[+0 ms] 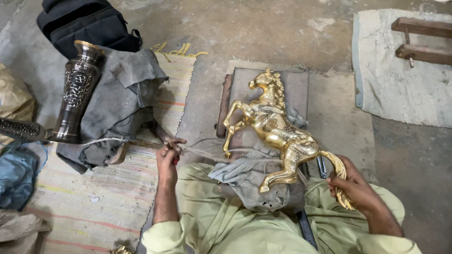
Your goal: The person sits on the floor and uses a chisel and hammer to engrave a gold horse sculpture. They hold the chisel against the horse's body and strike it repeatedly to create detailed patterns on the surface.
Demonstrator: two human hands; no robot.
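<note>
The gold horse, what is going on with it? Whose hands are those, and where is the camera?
The camera sits on a person's head and looks down, so you see their own two hands and their lap in light green clothes. The gold horse is a shiny metal figure rearing up. It rests on a grey cloth over the person's knees. The right hand holds the horse's tail. The left hand grips pale cords that stretch toward the horse. On the floor lie a striped mat, a rumpled grey cloth with a tall dark engraved vase on it, and a black bag.
</note>
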